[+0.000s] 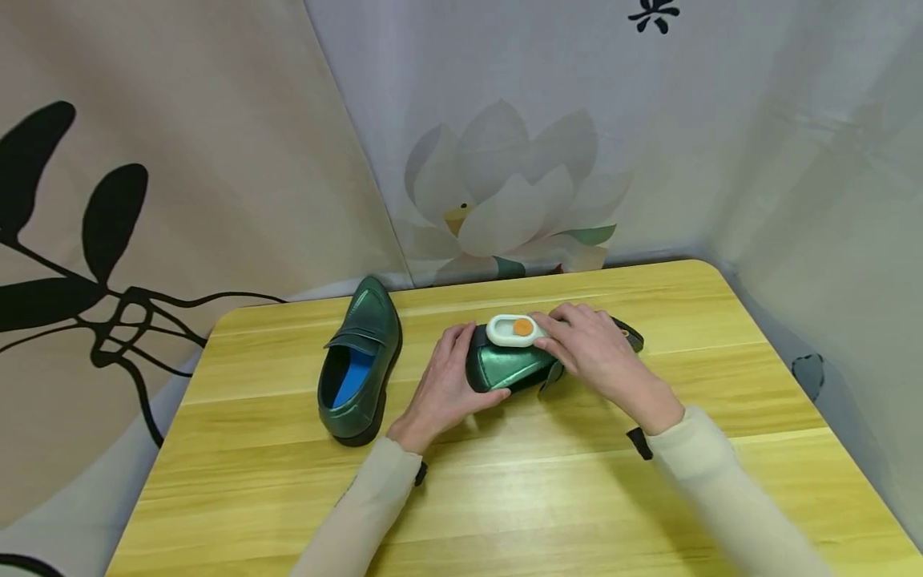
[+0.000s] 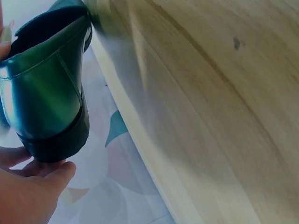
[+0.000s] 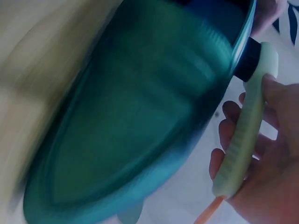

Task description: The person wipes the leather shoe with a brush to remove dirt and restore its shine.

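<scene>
My left hand (image 1: 453,377) grips a shiny green loafer (image 1: 508,367) at its heel end, thumb along the near side. In the left wrist view, the heel of this loafer (image 2: 44,93) rests above curled fingers, its opening upward. My right hand (image 1: 594,344) holds a brush (image 1: 497,330) with a whitish handle and an orange round button. The dark block of the brush head meets the upper edge of the loafer in the right wrist view, where fingers wrap the brush handle (image 3: 243,135). An orange cord hangs from the handle's end. Part of the loafer is hidden behind my right hand.
The matching green loafer (image 1: 368,320) stands upright on the wooden table (image 1: 238,473) to the left, toe pointing away, with a blue insole. Behind the table hangs a pale curtain (image 1: 519,80) with printed flowers and dark leaves.
</scene>
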A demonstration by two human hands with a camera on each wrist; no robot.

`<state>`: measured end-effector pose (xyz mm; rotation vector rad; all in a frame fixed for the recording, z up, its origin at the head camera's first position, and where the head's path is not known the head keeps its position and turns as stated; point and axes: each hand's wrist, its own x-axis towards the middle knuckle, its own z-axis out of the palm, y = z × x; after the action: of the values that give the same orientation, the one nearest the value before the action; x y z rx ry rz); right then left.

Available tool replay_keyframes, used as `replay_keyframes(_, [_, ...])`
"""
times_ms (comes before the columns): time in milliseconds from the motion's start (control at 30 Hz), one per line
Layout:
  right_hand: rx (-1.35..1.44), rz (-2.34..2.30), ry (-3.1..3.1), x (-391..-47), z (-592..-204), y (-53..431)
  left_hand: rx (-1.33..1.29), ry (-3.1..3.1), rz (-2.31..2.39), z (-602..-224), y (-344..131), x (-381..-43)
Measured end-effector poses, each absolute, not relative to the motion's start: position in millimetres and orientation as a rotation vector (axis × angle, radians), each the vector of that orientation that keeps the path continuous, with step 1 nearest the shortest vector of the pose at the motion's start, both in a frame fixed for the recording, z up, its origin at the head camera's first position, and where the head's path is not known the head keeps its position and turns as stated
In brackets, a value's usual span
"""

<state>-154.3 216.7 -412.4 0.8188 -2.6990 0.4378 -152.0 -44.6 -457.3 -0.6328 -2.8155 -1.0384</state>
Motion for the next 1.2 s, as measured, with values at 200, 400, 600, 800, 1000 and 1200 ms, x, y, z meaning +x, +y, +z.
replay_keyframes(200, [0.797,0.460,-2.727,-155,-410,212,-0.635,-2.820,-1.043,-458,-48,-152])
replay_keyframes(400, [0.704,0.432,-2.728,-154,-412,241,-0.621,-2.817,-1.044,-457,-46,-151])
replay_keyframes(600, [0.766,0.442,-2.711,-157,-409,216,-0.645,-2.782,-1.033,-458,-45,-151])
replay_keyframes(800, [0.802,0.430,-2.721,-157,-408,192,-0.662,-2.775,-1.057,-462,-45,-151])
replay_keyframes(1000, [0.692,0.428,-2.779,-158,-411,220,-0.616,-2.823,-1.038,-463,-47,-152])
replay_keyframes(1200, [0.691,0.432,-2.737,-160,-411,220,-0.611,-2.815,-1.040,-463,-47,-152])
